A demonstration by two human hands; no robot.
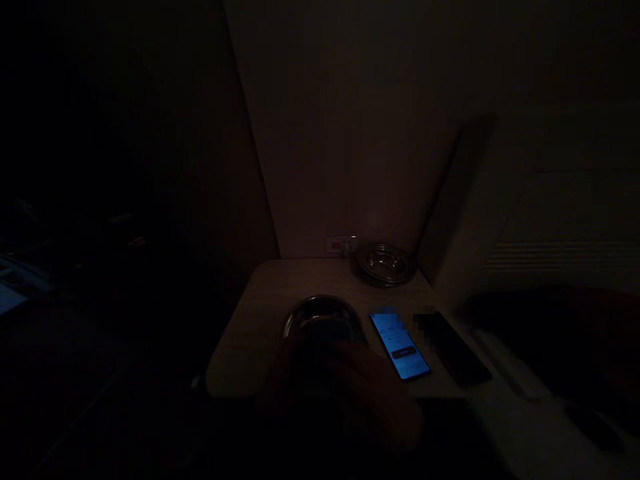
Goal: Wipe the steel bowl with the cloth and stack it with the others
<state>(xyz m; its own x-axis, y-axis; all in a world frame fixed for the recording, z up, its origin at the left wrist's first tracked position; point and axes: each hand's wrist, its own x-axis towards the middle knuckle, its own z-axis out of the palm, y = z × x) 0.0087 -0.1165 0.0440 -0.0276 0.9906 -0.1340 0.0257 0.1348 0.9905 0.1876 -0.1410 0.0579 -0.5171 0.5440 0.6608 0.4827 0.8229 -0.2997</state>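
Observation:
A shiny steel dish (323, 299) with a raised rim rests on the small wooden table (245, 333). At its near side, my right hand (375, 390) reaches in from the lower right, its fingers dim and smeared. Across from it, my left hand (278, 375) is a faint shape by the dish's left near edge. Between the hands, over the dish, is a dark patch (327, 331) whose kind I cannot make out. Deep shadow hides the fingertips of both hands and anything in them.
Right of the dish lie a phone (404, 353) with a lit blue screen and a dark phone-like slab (463, 353). Stacked steel dishes (385, 263) stand at the back by a wall socket (341, 244). A pale panel (465, 200) rises along the right.

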